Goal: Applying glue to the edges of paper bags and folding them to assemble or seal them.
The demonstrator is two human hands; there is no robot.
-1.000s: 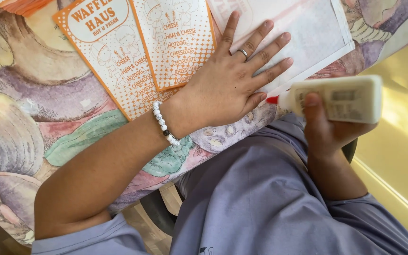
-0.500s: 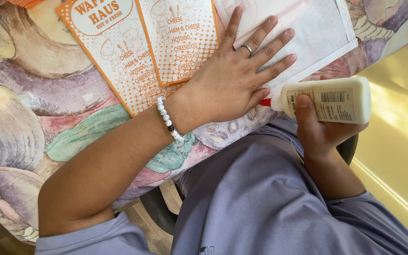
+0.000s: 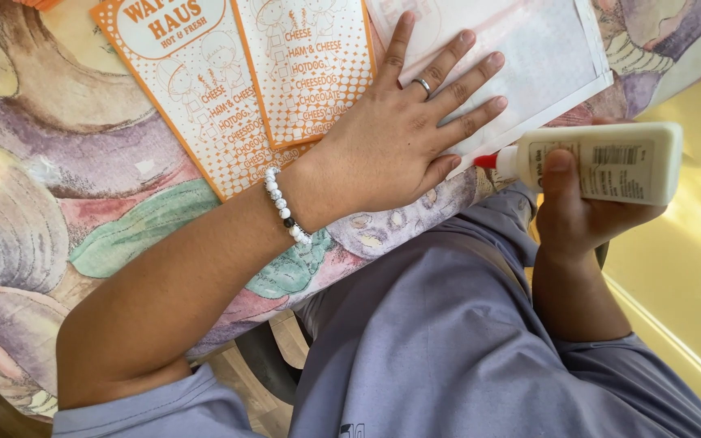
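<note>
Both hands show: my right hand (image 3: 582,215) has its grip wrapped around a white glue bottle (image 3: 602,162) (red tip pointing left) just off the bench (image 3: 83,203) edge; farther on, my left hand (image 3: 403,142) lies flat, fingers spread, pressing a white paper sheet (image 3: 529,57) beside orange printed sheets (image 3: 245,89).

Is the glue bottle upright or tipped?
Tipped: the glue bottle lies sideways in the right hand, red nozzle pointing at the white sheet.

Left hand (image 3: 395,150) flat, fingers spread, palm down, right hand (image 3: 582,215) in closed grip, thumb up
</note>
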